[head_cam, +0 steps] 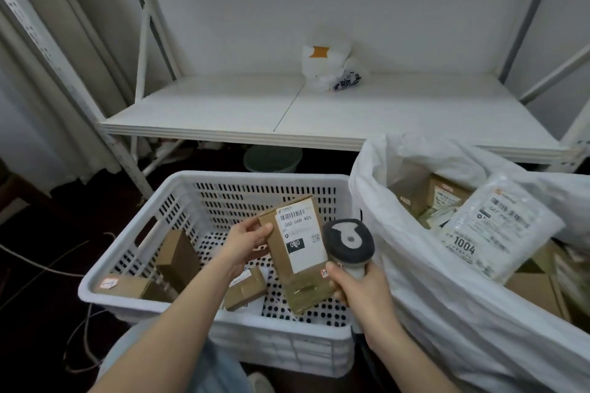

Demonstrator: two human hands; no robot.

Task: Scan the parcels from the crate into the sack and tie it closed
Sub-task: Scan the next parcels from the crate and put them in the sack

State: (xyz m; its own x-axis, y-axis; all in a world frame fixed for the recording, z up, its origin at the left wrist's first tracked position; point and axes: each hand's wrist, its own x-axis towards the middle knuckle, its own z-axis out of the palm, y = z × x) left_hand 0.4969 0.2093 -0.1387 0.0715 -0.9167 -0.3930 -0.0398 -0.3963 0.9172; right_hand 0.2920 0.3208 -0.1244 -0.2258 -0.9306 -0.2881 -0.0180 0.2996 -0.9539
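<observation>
Head view: left hand (247,241) closed on upper left edge of cardboard parcel (297,252), thumb across front face, fingers behind. Parcel held up over interior of white slotted crate (223,182), tilted, top leaning away and left, white label facing camera, print "060 06B A05" legible. Bulk of parcel lying right of and below the left-hand grip; lower end hanging near crate floor, contact with floor not determinable. Right hand (357,284) wrapped round pale handle of scanner (348,241), just beside parcel's lower right edge; dark scanner head above that hand, level with label and overlapping parcel's right edge in view, touching or apart not determinable. On crate floor, smaller cardboard parcels (178,255): one upright-leaning at left wall, one flat in near left corner, one flat beneath left wrist. White sack (415,265) standing open immediately right of crate, mouth slumped wide, holding brown boxes and a padded mailer (498,230) marked "1004" lying on top. Behind: white shelf (223,112) with crumpled plastic bag (329,64) near back wall; green basin (273,158) below shelf; cables (32,265) on dark floor at left.
</observation>
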